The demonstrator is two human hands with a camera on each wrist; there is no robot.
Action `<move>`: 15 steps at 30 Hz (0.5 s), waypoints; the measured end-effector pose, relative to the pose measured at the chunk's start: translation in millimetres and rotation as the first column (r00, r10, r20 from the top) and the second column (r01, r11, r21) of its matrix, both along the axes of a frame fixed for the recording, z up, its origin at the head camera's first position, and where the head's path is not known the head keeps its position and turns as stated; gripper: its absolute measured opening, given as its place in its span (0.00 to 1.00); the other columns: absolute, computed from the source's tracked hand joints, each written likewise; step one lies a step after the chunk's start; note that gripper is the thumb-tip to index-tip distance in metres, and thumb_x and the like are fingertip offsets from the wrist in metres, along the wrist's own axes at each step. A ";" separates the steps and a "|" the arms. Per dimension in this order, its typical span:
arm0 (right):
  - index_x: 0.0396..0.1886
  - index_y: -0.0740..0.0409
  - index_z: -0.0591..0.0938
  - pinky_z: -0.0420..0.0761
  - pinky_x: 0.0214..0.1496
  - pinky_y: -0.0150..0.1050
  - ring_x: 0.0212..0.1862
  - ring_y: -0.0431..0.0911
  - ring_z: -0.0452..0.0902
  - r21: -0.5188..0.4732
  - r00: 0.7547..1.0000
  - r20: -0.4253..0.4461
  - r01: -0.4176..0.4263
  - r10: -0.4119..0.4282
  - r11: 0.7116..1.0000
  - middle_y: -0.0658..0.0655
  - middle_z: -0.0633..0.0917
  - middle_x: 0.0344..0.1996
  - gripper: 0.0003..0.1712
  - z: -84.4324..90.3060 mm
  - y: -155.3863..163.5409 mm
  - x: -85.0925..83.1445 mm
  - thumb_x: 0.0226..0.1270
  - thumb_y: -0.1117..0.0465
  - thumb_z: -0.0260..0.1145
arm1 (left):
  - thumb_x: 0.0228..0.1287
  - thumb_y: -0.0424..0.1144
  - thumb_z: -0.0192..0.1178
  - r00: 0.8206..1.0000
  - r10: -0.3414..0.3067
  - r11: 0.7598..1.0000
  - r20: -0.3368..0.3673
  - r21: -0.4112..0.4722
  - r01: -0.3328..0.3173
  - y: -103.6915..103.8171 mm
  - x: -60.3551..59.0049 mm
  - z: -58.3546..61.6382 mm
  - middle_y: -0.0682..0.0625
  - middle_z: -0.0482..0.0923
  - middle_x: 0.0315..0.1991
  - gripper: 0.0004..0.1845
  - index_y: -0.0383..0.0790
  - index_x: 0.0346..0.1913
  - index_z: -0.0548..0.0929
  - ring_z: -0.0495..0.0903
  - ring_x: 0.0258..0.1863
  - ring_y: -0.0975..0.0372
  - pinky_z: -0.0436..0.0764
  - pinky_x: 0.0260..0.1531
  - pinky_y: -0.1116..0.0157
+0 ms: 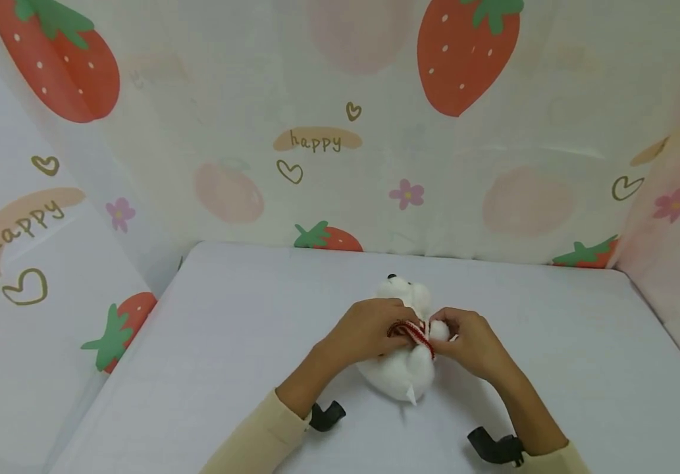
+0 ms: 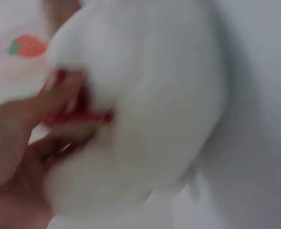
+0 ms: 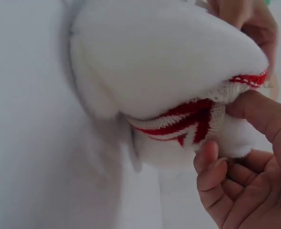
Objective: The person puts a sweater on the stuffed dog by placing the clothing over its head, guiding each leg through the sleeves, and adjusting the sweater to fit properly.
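Lying on the white table (image 1: 227, 342), near the middle: a white plush toy (image 1: 401, 372) with red-and-white scarf (image 1: 413, 332). Gripped at both sides by curled fingers, left hand (image 1: 363, 329) and right hand (image 1: 470, 342), pinching the scarf.

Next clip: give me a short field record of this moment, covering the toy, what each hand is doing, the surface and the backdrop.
toy: white plush animal lying on the table, dark nose at its far end
scarf: red and white knitted scarf around the plush's neck
left hand: left hand grips the scarf on its side
right hand: right hand pinches the scarf at the other side, thumb on the knit
surface: pale table
backdrop: fabric printed with strawberries, hearts and "happy"
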State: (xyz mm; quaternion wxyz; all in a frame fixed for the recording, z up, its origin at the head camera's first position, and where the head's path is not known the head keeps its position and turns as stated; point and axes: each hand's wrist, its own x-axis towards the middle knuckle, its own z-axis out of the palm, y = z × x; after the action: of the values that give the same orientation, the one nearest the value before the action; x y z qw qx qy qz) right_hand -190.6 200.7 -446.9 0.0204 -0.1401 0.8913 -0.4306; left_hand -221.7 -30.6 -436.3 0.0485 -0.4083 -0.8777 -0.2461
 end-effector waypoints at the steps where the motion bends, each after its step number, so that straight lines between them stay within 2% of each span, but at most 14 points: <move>1: 0.40 0.58 0.85 0.78 0.33 0.35 0.36 0.45 0.78 -0.001 1.000 0.007 0.005 -0.005 1.000 0.51 0.86 0.34 0.10 0.4 0.6 0.1 0.58 0.68 0.74 | 0.63 0.47 0.72 0.997 -0.027 0.999 0.078 0.027 0.025 -6.8 -3.9 4.1 0.63 0.80 0.38 0.14 0.53 0.51 0.87 0.75 0.36 0.73 0.74 0.37 0.73; 3: 0.40 0.57 0.85 0.78 0.34 0.36 0.36 0.45 0.78 0.003 1.000 0.013 0.015 -0.015 1.000 0.52 0.86 0.34 0.10 0.8 1.7 0.1 0.59 0.67 0.73 | 0.68 0.48 0.68 0.977 -0.062 0.993 0.205 0.107 0.040 -19.7 -12.2 10.3 0.61 0.82 0.42 0.15 0.49 0.54 0.86 0.78 0.40 0.70 0.77 0.43 0.69; 5: 0.39 0.57 0.84 0.78 0.34 0.36 0.36 0.45 0.77 0.007 1.000 0.015 0.027 -0.027 1.000 0.52 0.86 0.34 0.09 0.6 2.2 0.2 0.58 0.68 0.72 | 0.73 0.48 0.63 0.957 -0.042 0.985 0.288 0.173 -0.009 -29.5 -19.7 12.1 0.58 0.84 0.46 0.14 0.46 0.54 0.86 0.80 0.45 0.67 0.79 0.48 0.66; 7: 0.39 0.57 0.83 0.78 0.33 0.37 0.36 0.46 0.77 0.001 0.999 0.024 0.033 -0.033 0.999 0.53 0.85 0.35 0.09 0.3 2.2 0.3 0.58 0.69 0.71 | 0.77 0.46 0.58 0.939 -0.007 0.976 0.343 0.206 -0.068 -35.4 -27.4 7.6 0.55 0.85 0.47 0.13 0.43 0.53 0.86 0.81 0.46 0.65 0.80 0.49 0.65; 9: 0.38 0.58 0.81 0.77 0.33 0.39 0.36 0.47 0.76 -0.012 0.999 0.033 0.036 -0.036 0.999 0.55 0.84 0.36 0.10 -0.2 1.4 0.3 0.57 0.70 0.69 | 0.76 0.44 0.58 0.918 0.021 0.975 0.397 0.197 -0.107 -38.1 -33.6 0.9 0.54 0.85 0.48 0.12 0.43 0.52 0.86 0.82 0.48 0.64 0.80 0.50 0.65; 12: 0.38 0.59 0.78 0.77 0.32 0.41 0.36 0.49 0.75 -0.047 0.998 0.053 0.039 -0.037 0.998 0.57 0.82 0.37 0.12 -3.2 -0.7 -0.3 0.56 0.72 0.69 | 0.74 0.39 0.61 0.875 -0.009 0.977 0.484 0.193 -0.097 -39.0 -40.4 -9.6 0.52 0.85 0.50 0.11 0.42 0.53 0.86 0.82 0.50 0.62 0.78 0.51 0.67; 15: 0.39 0.60 0.77 0.76 0.32 0.41 0.36 0.49 0.74 -0.063 0.997 0.063 0.048 -0.044 0.997 0.58 0.81 0.37 0.13 -6.9 -2.2 -1.2 0.56 0.73 0.70 | 0.72 0.35 0.63 0.837 -0.058 0.973 0.545 0.217 -0.074 -38.4 -43.5 -14.4 0.50 0.85 0.52 0.12 0.40 0.55 0.86 0.81 0.53 0.61 0.77 0.52 0.67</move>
State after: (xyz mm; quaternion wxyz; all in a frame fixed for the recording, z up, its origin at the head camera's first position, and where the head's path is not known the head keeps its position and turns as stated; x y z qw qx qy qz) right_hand -191.7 198.5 -453.8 0.0333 -0.1067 0.8789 -0.4637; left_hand -265.2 -69.0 -450.7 -0.1567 -0.3088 -0.8222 -0.4516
